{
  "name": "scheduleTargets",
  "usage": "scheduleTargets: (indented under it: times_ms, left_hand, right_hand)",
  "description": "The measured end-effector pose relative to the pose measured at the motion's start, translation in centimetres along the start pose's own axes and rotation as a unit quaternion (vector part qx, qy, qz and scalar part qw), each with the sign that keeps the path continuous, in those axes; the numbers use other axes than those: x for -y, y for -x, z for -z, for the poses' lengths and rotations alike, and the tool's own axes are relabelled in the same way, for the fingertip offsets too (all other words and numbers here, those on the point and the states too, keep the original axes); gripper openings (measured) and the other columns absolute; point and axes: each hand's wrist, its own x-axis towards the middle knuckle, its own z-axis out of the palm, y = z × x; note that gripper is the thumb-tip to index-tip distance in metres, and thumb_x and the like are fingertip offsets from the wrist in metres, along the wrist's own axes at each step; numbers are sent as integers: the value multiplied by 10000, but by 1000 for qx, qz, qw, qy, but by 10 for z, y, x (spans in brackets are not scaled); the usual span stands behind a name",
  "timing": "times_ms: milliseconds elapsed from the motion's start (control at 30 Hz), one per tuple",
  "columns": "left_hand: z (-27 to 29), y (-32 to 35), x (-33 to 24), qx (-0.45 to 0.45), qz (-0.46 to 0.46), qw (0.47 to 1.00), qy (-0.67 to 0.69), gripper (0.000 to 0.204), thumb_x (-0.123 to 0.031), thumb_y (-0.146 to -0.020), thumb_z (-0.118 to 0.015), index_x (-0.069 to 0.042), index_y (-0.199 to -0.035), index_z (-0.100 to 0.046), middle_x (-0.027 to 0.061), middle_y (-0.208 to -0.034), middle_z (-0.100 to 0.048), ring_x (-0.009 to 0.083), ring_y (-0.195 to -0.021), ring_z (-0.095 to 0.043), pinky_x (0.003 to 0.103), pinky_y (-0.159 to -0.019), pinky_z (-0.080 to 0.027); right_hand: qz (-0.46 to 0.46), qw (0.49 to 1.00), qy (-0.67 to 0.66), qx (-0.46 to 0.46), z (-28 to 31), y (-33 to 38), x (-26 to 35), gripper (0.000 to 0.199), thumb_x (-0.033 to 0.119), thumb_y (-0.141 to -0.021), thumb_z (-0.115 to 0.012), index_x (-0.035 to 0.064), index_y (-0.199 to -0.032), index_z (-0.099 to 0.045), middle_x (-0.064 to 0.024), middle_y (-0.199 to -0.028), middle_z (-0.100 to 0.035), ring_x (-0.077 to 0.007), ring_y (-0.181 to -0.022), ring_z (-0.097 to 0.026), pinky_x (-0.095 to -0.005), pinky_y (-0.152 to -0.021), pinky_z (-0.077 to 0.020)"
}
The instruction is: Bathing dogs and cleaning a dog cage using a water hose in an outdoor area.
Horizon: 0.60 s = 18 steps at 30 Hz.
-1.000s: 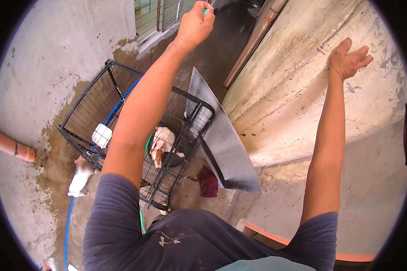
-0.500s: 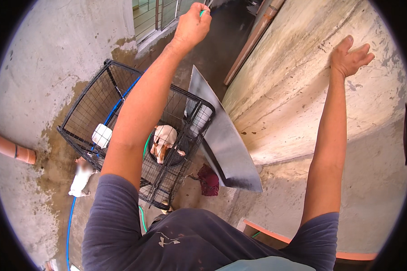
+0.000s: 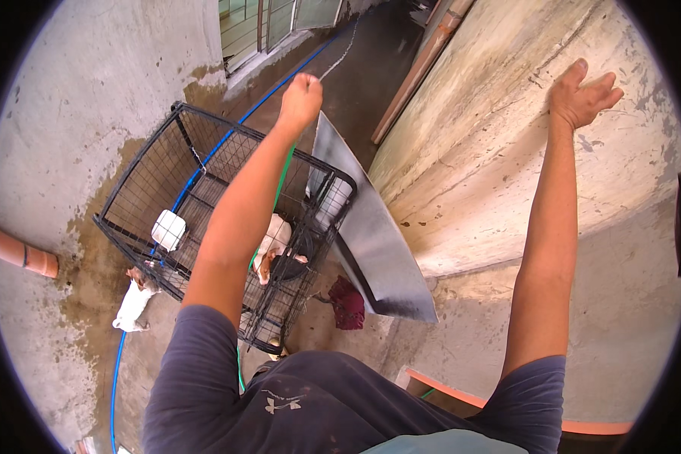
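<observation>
My left hand [image 3: 303,97] is closed round the end of a thin green hose [image 3: 284,180], raised beyond the black wire cage [image 3: 136,178]. A thin stream of water [image 3: 340,58] leaves the hose's end toward the far passage. The hose hangs down past my left forearm. Inside the cage is a white and brown dog [image 3: 275,238], partly hidden by my arm, beside a dark round basin [image 3: 299,256]. Out to the right, my right hand [image 3: 583,97] lies against the stained wall [image 3: 477,166] with its fingers spread, holding nothing.
A second white dog [image 3: 134,306] stands left of the cage. A bent grey metal sheet [image 3: 382,234] leans at the cage's right. A blue hose [image 3: 117,378] runs along the floor. A maroon cloth [image 3: 346,304] and a white container [image 3: 169,230] are also in view.
My left hand has come down and slightly left with the hose, and the water stream now shows. The caged dog has shifted its head. My right hand stays on the wall.
</observation>
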Motion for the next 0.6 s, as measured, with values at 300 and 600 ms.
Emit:
scheduleTargets:
  times_ms: [300, 600]
  left_hand:
    - [-4, 127, 40, 0, 34, 999, 26, 246, -262, -942, -490, -37, -1029, -537, 230, -825, -640, 389, -801, -646, 440, -736, -491]
    - [7, 178, -10, 24, 32, 993, 113, 176, -201, -976, -491, -32, -1017, -518, 27, -669, -489, 93, -612, -463, 285, -577, -419]
  right_hand:
    - [-10, 998, -67, -7, 4, 1, 5, 801, 513, -879, -487, -42, -1423, -290, -304, -1499, -118, -427, -1371, -255, -489, -1058, -332]
    - [0, 1000, 10, -11, -1, 0, -2, 793, 496, -882, -489, -44, -1423, -276, -315, -1484, -115, -424, -1290, -391, -483, -996, -412]
